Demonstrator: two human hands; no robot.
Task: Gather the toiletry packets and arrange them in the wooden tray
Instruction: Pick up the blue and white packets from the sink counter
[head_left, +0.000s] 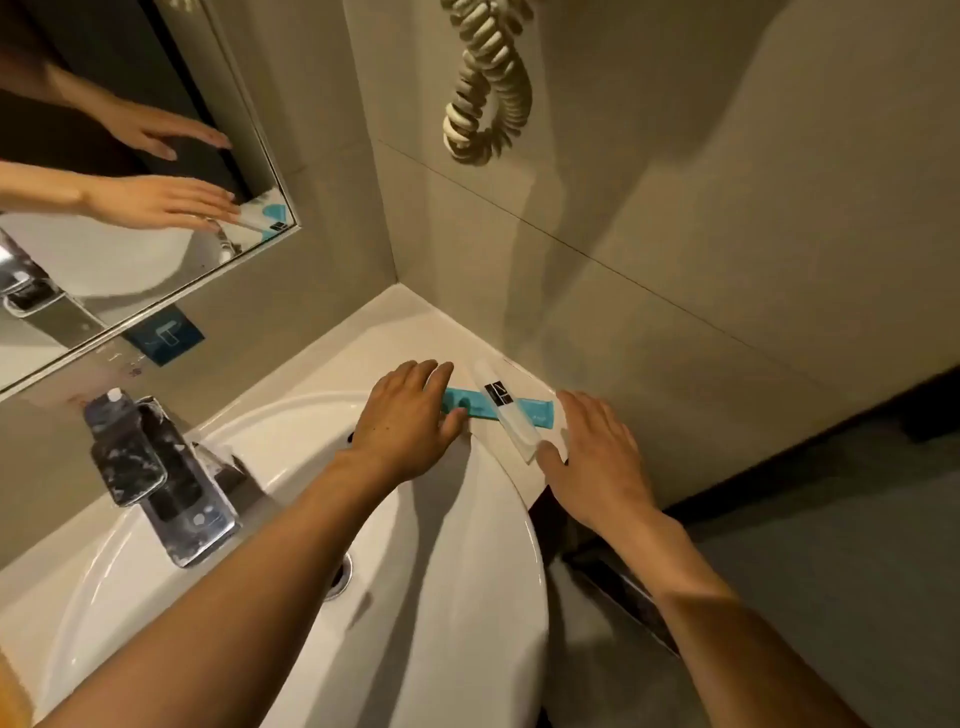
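Two packets sit on the back right corner ledge of the white sink (291, 457), against the tiled wall. The teal packet (540, 410) lies flat and long; the clear packet (506, 413) with a black label lies crossed on top of it, tilted, its near end at the ledge edge. No wooden tray in view, so its place can't be told.

Left hand (405, 421) is flat, palm down, fingers (441, 379) loosely spread, over the teal packet's left end; the thumb looks to touch it. Right hand (592, 452) is also flat and spread, thumb just beside the near end of the clear packet. Neither hand pinches anything yet (contact under the palms can't be told).

Risks, judged from here:
- The ledge is narrow, glossy ceramic that curves into the basin. A sideways push on the teal packet could send either one into the bowl, toward the drain (340, 571).
- The clear packet rests loose on the teal one. Dragging the lower one would likely spin or tip the upper off the right edge, down to the dark floor beside the sink.
- Smooth film wrappers on glazed ceramic give little grip; flat palms may slide them rather than lift.

Materials: both packets look like thin plastic film, slim and rectangular, the clear one stiffer, maybe holding a small rod-shaped item. The chrome faucet (156, 483) is boxy and mirror-bright. A coiled cream cord (488, 78) hangs on the wall. The mirror (130, 208) reflects both hands.
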